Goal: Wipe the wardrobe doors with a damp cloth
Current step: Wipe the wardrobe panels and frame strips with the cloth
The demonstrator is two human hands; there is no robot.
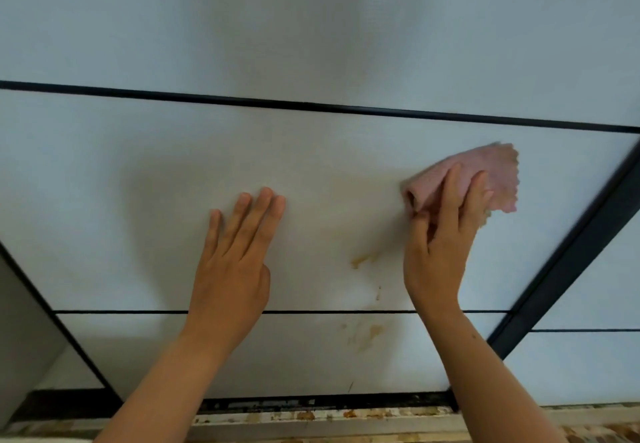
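Note:
A white wardrobe door (145, 172) with thin black cross strips fills the head view. My left hand (235, 262) lies flat on its middle panel, fingers straight and together. To the right, my right hand (440, 241) presses a folded pink cloth (491, 172) against the same panel, with the thumb and fingers holding the cloth's lower fold. Between my hands a yellow-brown smear (363, 259) marks the panel. More brownish stains (363, 337) sit on the panel below the lower black strip.
A thick black door frame (568, 252) runs diagonally at the right, with another white door (588, 366) beyond it. The black bottom track (277, 402) and a stained floor edge (311, 418) lie below. A grey side surface (20, 331) stands at the left.

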